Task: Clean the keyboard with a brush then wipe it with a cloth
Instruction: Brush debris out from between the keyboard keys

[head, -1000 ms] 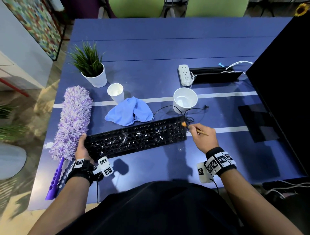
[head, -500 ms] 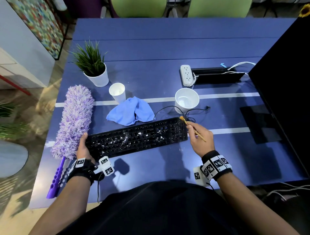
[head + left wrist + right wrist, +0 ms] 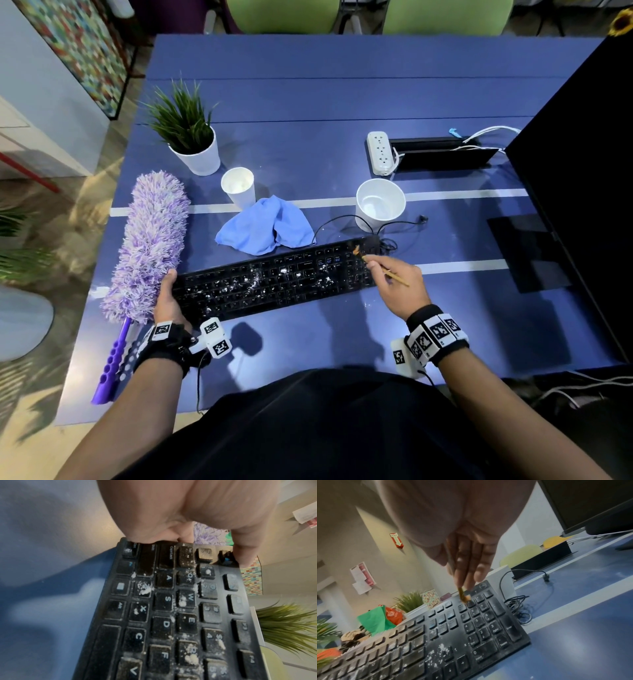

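A black keyboard (image 3: 274,281) speckled with white crumbs lies across the blue table (image 3: 342,102). My left hand (image 3: 168,298) grips its left end, thumb and fingers wrapped over the edge (image 3: 171,536). My right hand (image 3: 397,281) pinches a thin wooden brush (image 3: 380,265), whose orange bristles (image 3: 465,599) touch the top keys of the number pad (image 3: 481,616). A crumpled light-blue cloth (image 3: 267,226) sits just behind the keyboard's middle. White crumbs (image 3: 145,589) cling to the letter keys.
A purple fluffy duster (image 3: 150,246) lies to the left of the keyboard. Behind are a potted plant (image 3: 191,144), a paper cup (image 3: 239,186), a white bowl-like cup (image 3: 380,205), a power strip (image 3: 380,152) and the keyboard's cable (image 3: 387,226). A dark monitor (image 3: 579,171) stands at right.
My right hand has swung the brush tip from the keyboard's right end leftward onto the number pad's top keys. The left hand stays on the keyboard's left end.
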{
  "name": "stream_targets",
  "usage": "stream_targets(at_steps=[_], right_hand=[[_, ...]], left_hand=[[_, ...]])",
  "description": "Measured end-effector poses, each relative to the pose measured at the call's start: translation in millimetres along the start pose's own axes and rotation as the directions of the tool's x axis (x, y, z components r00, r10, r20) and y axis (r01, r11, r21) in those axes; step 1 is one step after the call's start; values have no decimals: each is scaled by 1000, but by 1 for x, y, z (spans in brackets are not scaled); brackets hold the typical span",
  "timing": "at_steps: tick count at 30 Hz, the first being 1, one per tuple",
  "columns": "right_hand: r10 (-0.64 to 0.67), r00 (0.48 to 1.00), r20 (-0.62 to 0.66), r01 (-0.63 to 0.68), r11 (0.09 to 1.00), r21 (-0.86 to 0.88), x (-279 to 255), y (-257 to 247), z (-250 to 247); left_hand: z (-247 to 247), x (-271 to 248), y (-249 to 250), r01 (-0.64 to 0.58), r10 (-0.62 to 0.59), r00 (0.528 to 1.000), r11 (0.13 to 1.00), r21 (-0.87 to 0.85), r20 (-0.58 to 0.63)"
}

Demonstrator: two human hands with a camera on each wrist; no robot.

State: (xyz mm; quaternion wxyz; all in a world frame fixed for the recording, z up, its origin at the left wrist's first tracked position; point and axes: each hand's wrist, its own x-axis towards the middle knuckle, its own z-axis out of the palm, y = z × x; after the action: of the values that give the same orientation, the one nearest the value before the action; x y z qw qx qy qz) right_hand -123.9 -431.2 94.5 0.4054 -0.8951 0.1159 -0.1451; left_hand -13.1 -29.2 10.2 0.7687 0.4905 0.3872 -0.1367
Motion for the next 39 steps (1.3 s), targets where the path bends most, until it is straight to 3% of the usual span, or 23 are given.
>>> stream_targets(at_steps=[4, 6, 8, 10, 12, 13, 16, 20, 23, 25, 28, 30, 34, 35, 39], right_hand=[[17, 989, -144, -14, 1000, 27, 3, 2, 2], [65, 998, -10, -64, 996, 64, 3, 3, 4], [20, 984, 179, -17, 1000, -16, -2, 0, 7], [-78, 988, 129, 86, 995, -56, -5, -2, 9], [-96, 995, 41, 99, 993, -70, -5, 0, 10], [-67, 996, 61, 73, 993, -91, -6, 4, 11], [38, 951, 307, 11, 987, -158, -14, 7, 14], [-45, 975, 216, 63, 995, -76, -23, 6, 17], [28, 925, 379, 19, 993, -120, -27, 8, 20], [66, 943, 325, -22, 990, -138, -27, 10, 18], [245, 963, 111, -215, 948, -234, -23, 20, 10], [271, 962, 27, -259, 940, -221, -21, 27, 5], [157, 957, 245, -129, 983, -128, -25, 19, 2], [166, 954, 250, -138, 982, -128, -25, 18, 2], [222, 974, 38, -213, 964, -158, -19, 25, 2]], left_hand=[[3, -4, 0, -6, 6, 1000, 1000, -8, 7], [3, -3, 0, -16, 16, 1000, 1000, -17, 5], [2, -1, 0, -10, 10, 1000, 1000, -11, 16], [1, 0, 0, 2, -2, 1000, 1000, -13, 29], [0, 1, -1, 2, -2, 999, 1000, -18, 35], [0, 0, 0, -1, 1, 999, 1000, -20, 35], [1, 1, 0, 8, -7, 999, 1000, -14, 53], [-2, 5, -1, 20, -21, 995, 1000, 12, 100], [-1, 5, -1, 20, -21, 992, 1000, 6, 125], [1, 4, -2, 15, -16, 991, 1000, 8, 130], [0, 5, -4, 17, -16, 993, 1000, -2, 116], [-1, 6, -4, 22, -22, 995, 1000, 3, 93], [0, 6, -3, 24, -25, 996, 1000, 11, 85], [1, 5, -3, 19, -20, 995, 1000, 8, 94], [2, 1, -3, 7, -6, 995, 1000, -8, 98]])
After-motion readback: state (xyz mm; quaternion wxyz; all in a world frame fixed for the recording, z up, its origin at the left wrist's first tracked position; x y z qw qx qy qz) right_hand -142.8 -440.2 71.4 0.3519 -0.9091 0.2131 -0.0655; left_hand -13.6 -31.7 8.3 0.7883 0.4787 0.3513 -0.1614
